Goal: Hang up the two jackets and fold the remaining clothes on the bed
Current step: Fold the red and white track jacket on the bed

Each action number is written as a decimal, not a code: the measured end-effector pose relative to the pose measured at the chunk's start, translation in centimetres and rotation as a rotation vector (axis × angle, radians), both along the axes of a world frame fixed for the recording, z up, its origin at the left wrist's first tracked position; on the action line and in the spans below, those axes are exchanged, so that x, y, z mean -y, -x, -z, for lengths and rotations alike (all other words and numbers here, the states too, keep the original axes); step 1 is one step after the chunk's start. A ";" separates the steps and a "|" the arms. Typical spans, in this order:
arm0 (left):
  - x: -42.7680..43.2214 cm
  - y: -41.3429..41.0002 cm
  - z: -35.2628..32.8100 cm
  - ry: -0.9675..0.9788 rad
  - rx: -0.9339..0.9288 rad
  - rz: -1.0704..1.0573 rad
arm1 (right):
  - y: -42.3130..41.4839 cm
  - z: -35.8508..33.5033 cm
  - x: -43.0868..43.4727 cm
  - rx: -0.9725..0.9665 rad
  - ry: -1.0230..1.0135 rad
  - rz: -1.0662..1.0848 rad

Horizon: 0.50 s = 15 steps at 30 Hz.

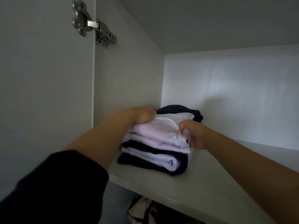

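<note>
- Nearest the camera, a black sleeve [53,188] covers the left upper forearm at the lower left; the bare forearm reaches up and inward from it toward the shelf.
- Left hand [142,114] rests on the top left of the stack of folded clothes [155,143], fingers curled down over the uppermost white piece and gripping its far-left edge.
- Right hand [192,135] comes in from the lower right on a bare forearm; its thumb and fingers pinch a bunched fold of the white top garment [161,128] at the stack's right side.
- That stack sits on the white wardrobe shelf [202,188], toward its left end and close to the left side wall, set back from the front edge. Layers alternate white and dark, with a dark garment [178,109] lying behind, toward the back left corner.
- A metal hinge [95,25] joins the open door [40,70] to the left side wall, high above the stack.
- Below the shelf's front edge, a pale garment [140,210] with dark trim shows partly; what it is cannot be told.
</note>
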<state>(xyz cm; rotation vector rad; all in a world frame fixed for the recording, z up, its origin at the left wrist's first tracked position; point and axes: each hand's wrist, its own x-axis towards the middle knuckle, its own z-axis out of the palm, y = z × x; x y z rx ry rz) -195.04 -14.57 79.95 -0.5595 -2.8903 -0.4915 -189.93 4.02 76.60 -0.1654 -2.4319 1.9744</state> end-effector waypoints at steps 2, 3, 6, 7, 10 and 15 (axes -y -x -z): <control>-0.6 0.5 2.2 0.019 0.072 -0.035 | 0.1 -1.1 -0.4 -0.082 -0.452 0.100; -0.8 0.8 2.7 0.033 0.085 -0.047 | 0.6 -1.6 -0.9 -0.235 -0.773 0.221; -0.9 1.7 2.5 0.040 0.124 -0.030 | 1.7 -3.4 0.3 -0.590 -1.029 0.207; -0.9 1.7 2.5 0.032 0.131 -0.028 | 2.4 -3.5 1.1 -0.543 -0.983 0.131; -0.6 2.6 2.9 0.039 0.129 -0.034 | 4.7 -0.8 2.2 -0.214 -1.027 -0.097; -0.3 3.5 3.5 0.010 0.135 -0.040 | 6.4 1.8 1.6 -0.173 -0.997 -0.077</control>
